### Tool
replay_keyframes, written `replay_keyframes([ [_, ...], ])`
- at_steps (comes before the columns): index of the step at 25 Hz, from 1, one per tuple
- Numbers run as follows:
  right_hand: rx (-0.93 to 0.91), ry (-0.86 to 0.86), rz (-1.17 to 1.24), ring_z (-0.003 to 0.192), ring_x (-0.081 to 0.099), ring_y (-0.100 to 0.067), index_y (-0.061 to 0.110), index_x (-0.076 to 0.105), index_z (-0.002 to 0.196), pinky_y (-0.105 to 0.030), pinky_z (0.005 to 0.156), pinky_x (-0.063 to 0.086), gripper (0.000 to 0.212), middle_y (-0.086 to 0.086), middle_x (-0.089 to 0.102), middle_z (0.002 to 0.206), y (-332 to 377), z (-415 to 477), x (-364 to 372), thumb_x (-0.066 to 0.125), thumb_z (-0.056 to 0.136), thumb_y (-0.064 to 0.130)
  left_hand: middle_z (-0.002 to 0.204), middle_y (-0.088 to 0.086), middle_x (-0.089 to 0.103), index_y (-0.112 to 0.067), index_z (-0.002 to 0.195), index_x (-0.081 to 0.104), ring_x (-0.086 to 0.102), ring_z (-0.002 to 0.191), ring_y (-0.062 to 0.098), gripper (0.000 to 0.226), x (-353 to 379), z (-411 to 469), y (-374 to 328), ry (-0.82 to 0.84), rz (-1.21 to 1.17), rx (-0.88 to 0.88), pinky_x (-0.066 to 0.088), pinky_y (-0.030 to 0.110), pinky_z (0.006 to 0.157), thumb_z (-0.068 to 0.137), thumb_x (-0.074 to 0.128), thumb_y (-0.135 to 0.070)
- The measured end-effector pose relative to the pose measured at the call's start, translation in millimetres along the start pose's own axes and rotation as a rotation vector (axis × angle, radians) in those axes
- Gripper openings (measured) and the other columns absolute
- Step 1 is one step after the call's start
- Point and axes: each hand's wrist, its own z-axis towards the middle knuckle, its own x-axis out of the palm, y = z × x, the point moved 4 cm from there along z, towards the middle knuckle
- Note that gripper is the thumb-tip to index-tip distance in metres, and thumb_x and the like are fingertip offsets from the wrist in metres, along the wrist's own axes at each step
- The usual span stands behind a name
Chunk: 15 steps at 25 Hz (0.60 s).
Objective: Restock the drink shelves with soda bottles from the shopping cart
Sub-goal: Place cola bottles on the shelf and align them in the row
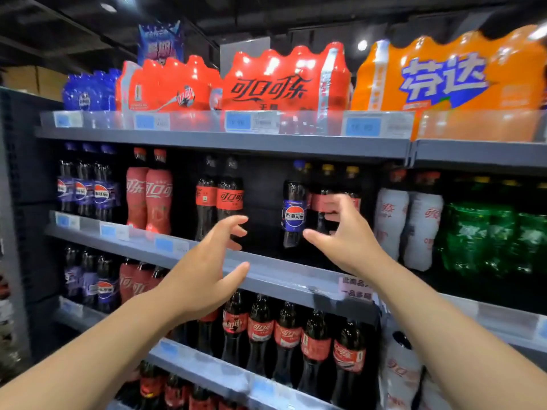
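Note:
A dark Pepsi bottle (293,207) with a blue cap and blue label stands alone on the second shelf (266,269), left of red-labelled cola bottles (321,199). My right hand (344,235) is raised just right of it, fingers spread and loosely curved, thumb below the bottle's base; it holds nothing. My left hand (204,266) hovers in front of the shelf edge, fingers spread and empty, just below black-capped Coca-Cola bottles (229,196). Between those bottles and the Pepsi bottle is an empty gap. The shopping cart is out of view.
Shrink-wrapped multipacks, red Coca-Cola (281,81) and orange Fanta (450,75), sit on the top shelf. White-wrapped bottles (408,223) and green bottles (488,238) stand to the right. Pepsi bottles (85,187) fill the far left; cola bottles (287,335) line the shelf below.

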Motion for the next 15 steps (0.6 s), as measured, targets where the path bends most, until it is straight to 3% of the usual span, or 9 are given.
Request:
replay_keyframes([
  [2, 0.069, -0.021, -0.027, 0.076, 0.059, 0.013, 0.028, 0.052, 0.109, -0.003, 0.059, 0.041, 0.049, 0.023, 0.061, 0.081, -10.5, 34.6, 9.3, 0.086, 0.075, 0.041, 0.134, -0.021, 0.044, -0.043, 0.145, 0.021, 0.051, 0.119, -0.001, 0.066, 18.5, 24.6, 9.8, 0.036, -0.009, 0.030, 0.050, 0.037, 0.098, 0.092, 0.059, -0.038],
  [3, 0.092, -0.024, -0.013, 0.076, 0.062, 0.012, 0.025, 0.053, 0.115, -0.005, 0.061, 0.043, 0.056, 0.024, 0.062, 0.075, -16.9, 53.6, 16.8, 0.087, 0.074, 0.040, 0.134, -0.020, 0.044, -0.043, 0.145, 0.021, 0.051, 0.118, -0.001, 0.065, 29.3, 37.5, 16.8, 0.047, -0.008, 0.052, 0.050, 0.038, 0.097, 0.092, 0.059, -0.038],
  [5, 0.125, -0.017, 0.011, 0.101, 0.067, -0.006, 0.024, 0.041, 0.139, -0.021, 0.087, 0.052, 0.084, 0.023, 0.064, 0.094, -28.9, 85.4, 30.3, 0.090, 0.072, 0.039, 0.135, -0.017, 0.044, -0.041, 0.144, 0.022, 0.051, 0.116, -0.001, 0.063, 48.1, 61.7, 29.6, 0.036, -0.001, 0.076, 0.051, 0.039, 0.097, 0.093, 0.060, -0.037],
  [7, 0.129, 0.005, -0.047, 0.116, 0.063, -0.019, 0.024, 0.031, 0.147, -0.036, 0.102, 0.050, 0.098, 0.008, 0.062, 0.120, -39.1, 111.6, 39.9, 0.090, 0.071, 0.042, 0.139, -0.012, 0.044, -0.037, 0.143, 0.024, 0.052, 0.117, 0.003, 0.064, 62.7, 92.5, 44.5, 0.018, -0.002, 0.052, 0.049, 0.037, 0.099, 0.092, 0.062, -0.039],
  [11, 0.083, 0.039, -0.059, 0.109, 0.066, -0.017, 0.019, 0.030, 0.149, -0.028, 0.087, 0.046, 0.095, 0.005, 0.069, 0.121, -57.0, 145.5, 52.7, 0.087, 0.076, 0.038, 0.146, 0.005, 0.044, -0.027, 0.149, 0.022, 0.059, 0.122, 0.025, 0.087, 94.6, 159.2, 76.7, 0.063, -0.049, -0.081, 0.047, 0.039, 0.103, 0.083, 0.077, -0.036],
  [15, 0.077, -0.005, -0.011, 0.098, 0.069, -0.013, 0.024, 0.043, 0.142, -0.039, 0.084, 0.059, 0.080, 0.009, 0.072, 0.108, -56.7, 152.4, 55.0, 0.085, 0.078, 0.043, 0.134, 0.004, 0.060, -0.023, 0.153, 0.013, 0.064, 0.118, 0.023, 0.101, 121.9, 194.4, 96.4, 0.177, -0.195, -0.173, 0.048, 0.040, 0.104, 0.080, 0.082, -0.032],
])
